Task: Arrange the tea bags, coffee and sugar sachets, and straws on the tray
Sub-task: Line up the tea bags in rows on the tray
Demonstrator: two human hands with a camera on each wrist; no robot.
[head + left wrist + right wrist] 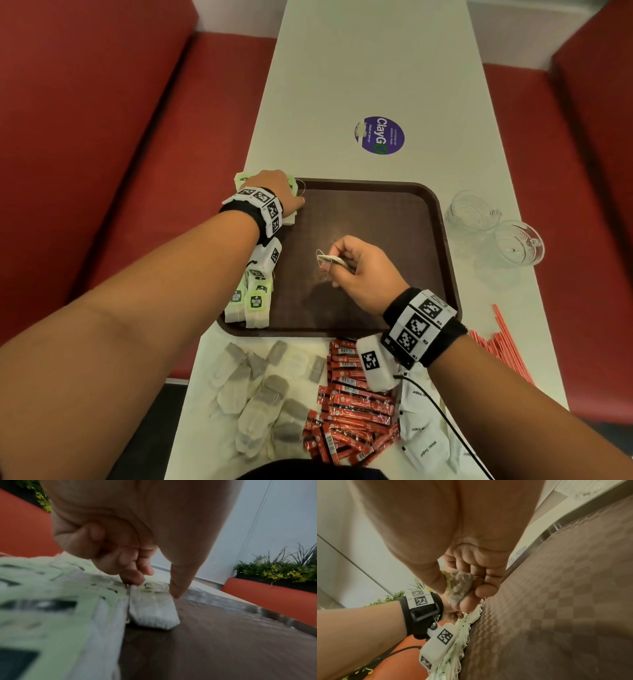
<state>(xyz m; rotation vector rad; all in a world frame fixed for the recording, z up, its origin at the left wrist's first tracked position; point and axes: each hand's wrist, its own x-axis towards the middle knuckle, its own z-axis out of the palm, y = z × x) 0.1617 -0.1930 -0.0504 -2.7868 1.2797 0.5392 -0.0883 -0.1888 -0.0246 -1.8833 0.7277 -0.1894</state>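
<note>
The left hand rests at the far left corner of the tray, fingers curled down onto the far end of the tea bag row, thumb tip touching the tray floor beside the last bag. The right hand hovers over the tray centre and pinches one tea bag between thumb and fingers, its string looping free.

The row runs along the left wall of the tray, bags standing on edge and leaning on one another, green tags up.

Step in hand, as judged: add the held bag to the row.
- Keep the left hand pressing the row so that it does not topple.
- Bring the held bag in with the tag on the same side as its neighbours.
- Tuck the loose string in, so that it does not snag another bag.

Loose tea bags, red coffee sachets and white sugar sachets lie on the table just before the tray; the straws lie to its right.
</note>
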